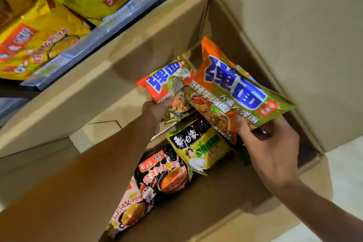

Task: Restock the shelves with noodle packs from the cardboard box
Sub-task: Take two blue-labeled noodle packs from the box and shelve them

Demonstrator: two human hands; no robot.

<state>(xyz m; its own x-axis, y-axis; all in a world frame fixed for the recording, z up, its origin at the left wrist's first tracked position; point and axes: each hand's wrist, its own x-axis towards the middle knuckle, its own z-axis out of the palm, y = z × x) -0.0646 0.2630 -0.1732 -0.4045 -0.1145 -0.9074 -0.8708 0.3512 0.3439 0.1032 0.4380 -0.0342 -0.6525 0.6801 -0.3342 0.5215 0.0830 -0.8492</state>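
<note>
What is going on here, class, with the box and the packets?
A person is unpacking an open brown cardboard box beside a shelf of yellow noodle bags. The left hand grips one orange-and-green noodle pack; the right hand grips a matching larger-looking pack. Both packs are above the box. A green pack, a black pack and a pink pack lie inside.
</note>
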